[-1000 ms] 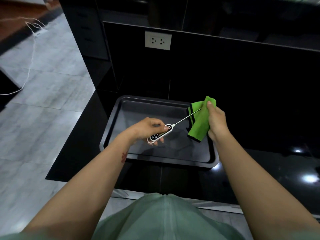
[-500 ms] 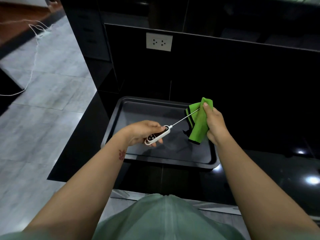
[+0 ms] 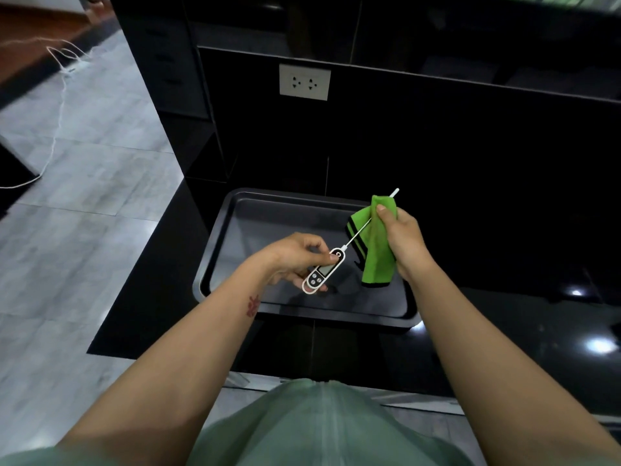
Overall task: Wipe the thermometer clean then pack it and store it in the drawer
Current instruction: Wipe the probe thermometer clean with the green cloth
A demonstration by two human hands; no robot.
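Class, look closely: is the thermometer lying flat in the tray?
No, the left hand holds the thermometer above the tray.

Just 1 view here, a wide-angle head cam looking forward and steeply down, close over both forearms. The dark tray [image 3: 215,250] on the black counter [image 3: 504,331] sits mid-frame, with grey floor tiles [image 3: 77,210] along the left and a wall outlet [image 3: 304,82] up top.
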